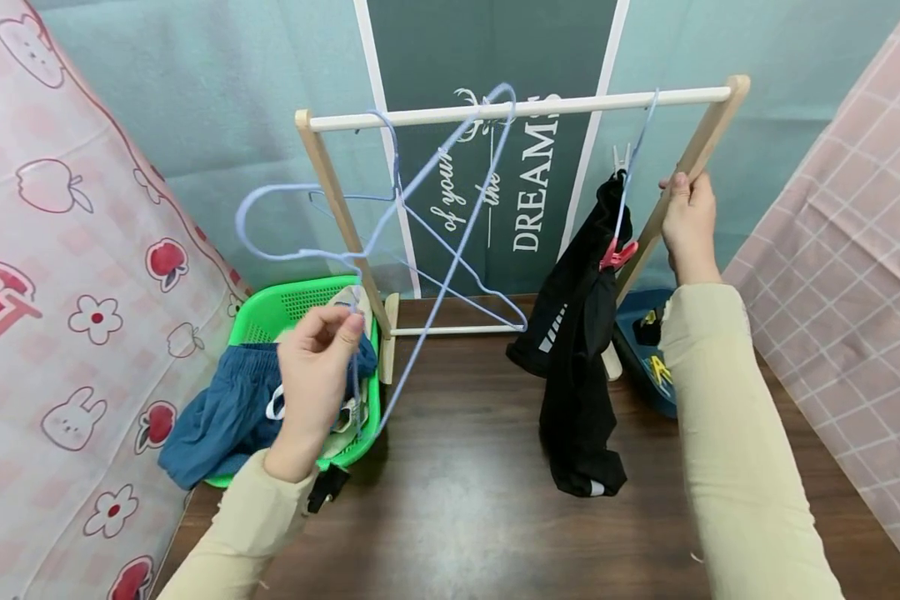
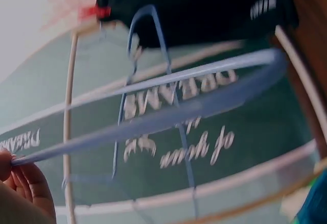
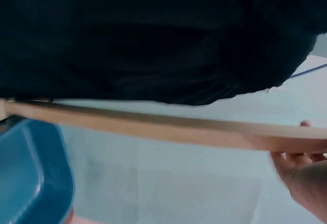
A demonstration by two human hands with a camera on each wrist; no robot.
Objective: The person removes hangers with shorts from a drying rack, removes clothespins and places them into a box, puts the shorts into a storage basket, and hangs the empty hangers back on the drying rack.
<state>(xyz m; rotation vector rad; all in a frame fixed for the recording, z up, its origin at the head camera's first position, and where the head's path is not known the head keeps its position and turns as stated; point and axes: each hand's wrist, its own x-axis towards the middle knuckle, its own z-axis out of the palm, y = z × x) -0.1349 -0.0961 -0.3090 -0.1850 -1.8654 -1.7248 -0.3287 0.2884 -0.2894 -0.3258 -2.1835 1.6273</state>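
My left hand (image 1: 315, 367) pinches a light blue clothes hanger (image 1: 450, 275) between thumb and fingers, in front of the rack. In the left wrist view the hanger's wire (image 2: 153, 124) stretches across from the fingertips. A second blue hanger (image 1: 465, 300) hangs from the white rod (image 1: 555, 106) behind it. My right hand (image 1: 690, 221) grips the wooden side post (image 1: 701, 142) of the clothes rack; in the right wrist view its fingers wrap the post's end. Black trousers (image 1: 585, 367) hang nearby on another hanger (image 1: 640, 158), with a red clip (image 1: 618, 255) and a pale clip (image 1: 621, 158).
A green basket (image 1: 270, 304) at the left holds clothes, with blue shorts (image 1: 225, 408) draped over its rim. Behind the right post stands a dark blue basin (image 1: 637, 350) containing yellow clips (image 1: 658, 369). Patterned curtains flank both sides above a brown wood-look floor (image 1: 457, 517).
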